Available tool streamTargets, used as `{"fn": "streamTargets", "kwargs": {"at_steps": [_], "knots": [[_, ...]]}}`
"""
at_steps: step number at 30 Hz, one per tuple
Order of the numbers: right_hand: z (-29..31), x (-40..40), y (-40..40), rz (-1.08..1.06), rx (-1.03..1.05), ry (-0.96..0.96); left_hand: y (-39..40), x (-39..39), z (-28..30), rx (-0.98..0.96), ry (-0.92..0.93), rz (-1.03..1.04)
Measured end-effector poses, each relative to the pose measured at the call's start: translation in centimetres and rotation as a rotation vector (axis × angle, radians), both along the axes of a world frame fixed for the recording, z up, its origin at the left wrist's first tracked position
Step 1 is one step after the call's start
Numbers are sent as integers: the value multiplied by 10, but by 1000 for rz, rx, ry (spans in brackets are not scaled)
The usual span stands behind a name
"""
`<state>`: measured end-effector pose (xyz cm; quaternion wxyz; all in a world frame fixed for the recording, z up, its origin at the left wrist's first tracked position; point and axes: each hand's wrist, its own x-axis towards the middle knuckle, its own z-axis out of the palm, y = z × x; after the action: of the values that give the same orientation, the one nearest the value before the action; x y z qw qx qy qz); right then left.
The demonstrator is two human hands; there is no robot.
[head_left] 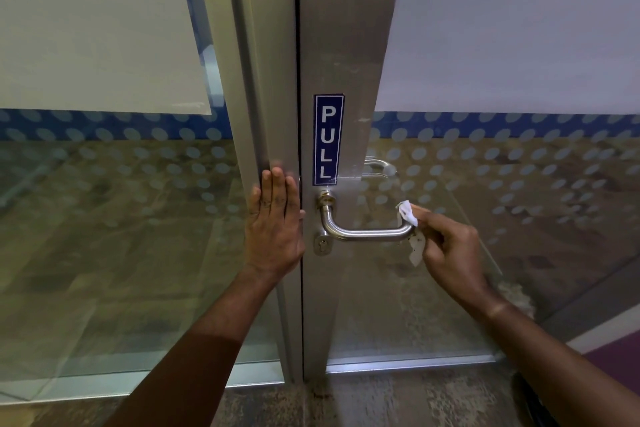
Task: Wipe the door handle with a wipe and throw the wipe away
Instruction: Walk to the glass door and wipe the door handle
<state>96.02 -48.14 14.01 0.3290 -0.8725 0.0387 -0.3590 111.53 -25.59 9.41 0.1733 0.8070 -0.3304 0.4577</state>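
A brushed steel lever door handle [363, 234] juts from the metal stile of a glass door, just below a blue PULL sticker [328, 139]. My right hand [450, 253] pinches a small white wipe [408, 213] against the free right end of the handle. Part of the wipe hangs below the handle tip. My left hand [275, 225] lies flat with fingers together on the fixed metal frame to the left of the door gap, holding nothing.
A keyhole cylinder [322, 246] sits under the handle's base. Frosted and dotted glass panels flank the frame [266, 80] on both sides. A second handle [379, 166] shows through the glass on the far side. Speckled floor lies below.
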Motion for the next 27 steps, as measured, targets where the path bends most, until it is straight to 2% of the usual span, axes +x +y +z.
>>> {"fn": "streamTargets", "kwargs": {"at_steps": [5,12,19,27], "knots": [[9,8,6,-109,172,67,0,-1,1,0,8,-10],[28,9,11,-173,246,-71,2,-4,4,16,45,-13],[36,8,31,-86,51,-164,10,-8,9,62,87,-47],[35,22,59,-25,-250,-81,10,-7,18,12,84,-45]]}}
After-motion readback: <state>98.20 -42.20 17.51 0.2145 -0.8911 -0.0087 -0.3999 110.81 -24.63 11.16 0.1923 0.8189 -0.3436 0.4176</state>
